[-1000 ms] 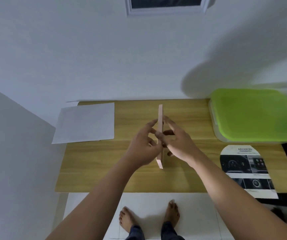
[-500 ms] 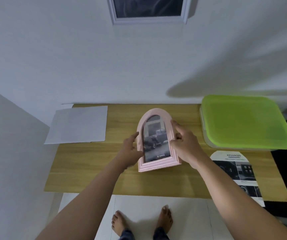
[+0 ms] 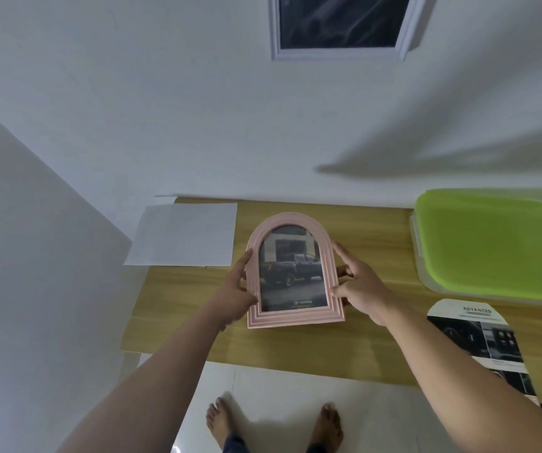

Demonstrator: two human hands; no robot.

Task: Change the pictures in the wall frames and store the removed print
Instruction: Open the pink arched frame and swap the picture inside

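1 sheet (image 3: pixel 181 235), 1 box (image 3: pixel 491 246) nr frame (image 3: pixel 295 318)

You've got a wooden bench (image 3: pixel 377 230) set against the white wall (image 3: pixel 165 109). A blank white sheet (image 3: pixel 183 235) lies at its back-left corner, overhanging the left edge. Glossy white floor tiles (image 3: pixel 279 387) show below the near edge.

A wooden table (image 3: pixel 377 230) stands against a white wall (image 3: pixel 132 109). The floor (image 3: pixel 279 387) is glossy white tile. Dim shadows cross the wall.
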